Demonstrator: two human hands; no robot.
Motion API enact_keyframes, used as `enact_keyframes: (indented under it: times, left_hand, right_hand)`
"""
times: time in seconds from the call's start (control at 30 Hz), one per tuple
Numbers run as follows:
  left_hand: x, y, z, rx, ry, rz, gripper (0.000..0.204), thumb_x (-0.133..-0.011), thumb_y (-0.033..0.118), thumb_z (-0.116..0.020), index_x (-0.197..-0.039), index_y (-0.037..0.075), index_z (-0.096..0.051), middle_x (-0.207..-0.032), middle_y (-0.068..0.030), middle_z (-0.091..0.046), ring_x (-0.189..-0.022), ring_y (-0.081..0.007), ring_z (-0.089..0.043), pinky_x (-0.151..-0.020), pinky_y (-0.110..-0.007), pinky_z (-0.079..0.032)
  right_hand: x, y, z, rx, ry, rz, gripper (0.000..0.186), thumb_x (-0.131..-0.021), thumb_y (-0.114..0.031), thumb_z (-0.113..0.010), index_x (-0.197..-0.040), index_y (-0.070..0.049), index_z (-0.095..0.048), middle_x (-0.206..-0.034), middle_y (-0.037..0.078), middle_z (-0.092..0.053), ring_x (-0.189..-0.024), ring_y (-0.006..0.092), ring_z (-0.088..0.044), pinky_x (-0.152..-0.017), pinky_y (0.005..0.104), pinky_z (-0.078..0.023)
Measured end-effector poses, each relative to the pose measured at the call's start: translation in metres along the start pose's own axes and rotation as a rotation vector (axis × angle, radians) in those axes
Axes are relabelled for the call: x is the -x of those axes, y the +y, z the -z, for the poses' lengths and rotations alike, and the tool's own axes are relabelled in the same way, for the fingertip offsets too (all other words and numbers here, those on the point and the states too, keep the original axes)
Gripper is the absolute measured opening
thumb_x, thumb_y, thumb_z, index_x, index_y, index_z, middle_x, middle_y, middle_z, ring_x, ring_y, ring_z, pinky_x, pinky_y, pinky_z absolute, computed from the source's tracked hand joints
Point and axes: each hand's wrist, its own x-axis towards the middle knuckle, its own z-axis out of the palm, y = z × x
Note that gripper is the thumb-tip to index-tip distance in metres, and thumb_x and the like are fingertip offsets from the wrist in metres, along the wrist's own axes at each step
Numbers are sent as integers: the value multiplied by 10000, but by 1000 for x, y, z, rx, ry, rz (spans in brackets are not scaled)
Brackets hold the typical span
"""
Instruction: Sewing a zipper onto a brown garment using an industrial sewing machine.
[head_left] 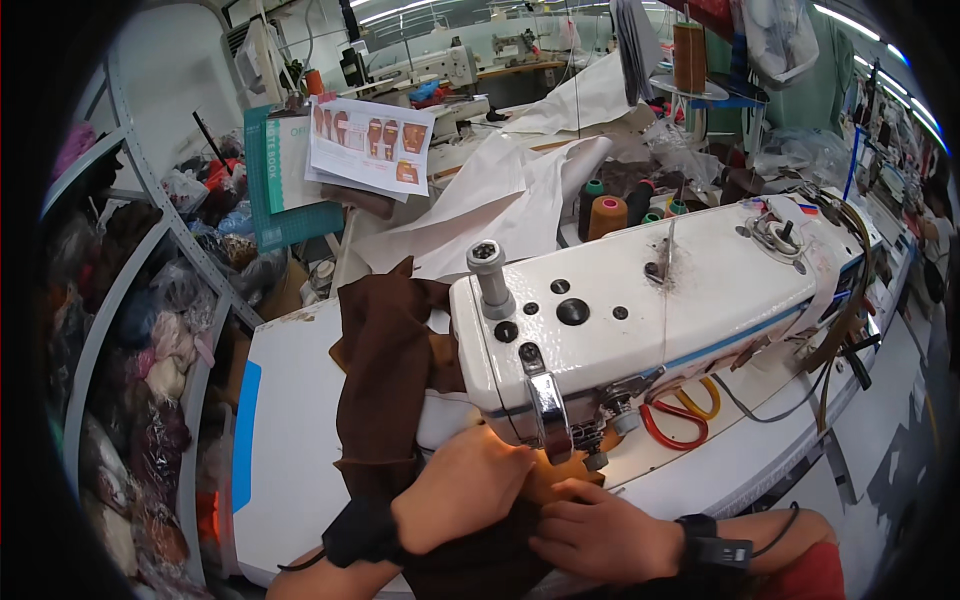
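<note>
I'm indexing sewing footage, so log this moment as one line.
left hand: at tan fabric | right hand: curled at tan fabric | brown fabric: left of sewing machine | thread cone: behind machine

Left hand (468, 487) and right hand (605, 537) close together, both curled and apparently palm-down.
</note>
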Motion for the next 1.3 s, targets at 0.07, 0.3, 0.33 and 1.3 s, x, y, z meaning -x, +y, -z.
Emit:
enact_keyframes:
  times: [0.07, 0.3, 0.33, 1.3]
  left_hand:
    - [-1, -1, 4, -67, -7, 2, 327, -876, 369, -751, -874, 51, -678, -828, -118, -628, -838, -298, -645, -735, -424, -541]
    - [16, 15, 11, -189, -152, 67, 477, -818, 519, -782, -838, 56, -670, -889, -123, -618, -938, -289, -619, -814, -424, -533]
    - [13, 8, 7, -167, -15, -53, 465, -828, 515, -774, -840, 61, -673, -897, -111, -620, -945, -288, -614, -846, -422, -522]
    - [14, 25, 12, -229, -326, 200, 773, -757, 704, -751, -1046, 4, -598, -789, -146, -685, -711, -296, -721, -590, -389, -565]
  right_hand:
    - [8, 6, 6, -246, -39, 9, 297, -885, -200, -743, -1110, -28, -654, -992, 112, -608, -967, 300, -609, -852, 463, -494]
    - [40, 35, 51, -580, 223, -364, 267, -915, -265, -761, -893, -10, -686, -853, 115, -651, -831, 312, -638, -734, 416, -503]
    - [36, 36, 51, -374, 310, -463, 267, -901, -268, -770, -901, -13, -690, -867, 114, -662, -842, 306, -644, -740, 423, -505]
    - [15, 34, 53, -134, 65, -409, 289, -926, -365, -734, -1005, -89, -698, -993, 88, -660, -875, 316, -653, -777, 425, -525]
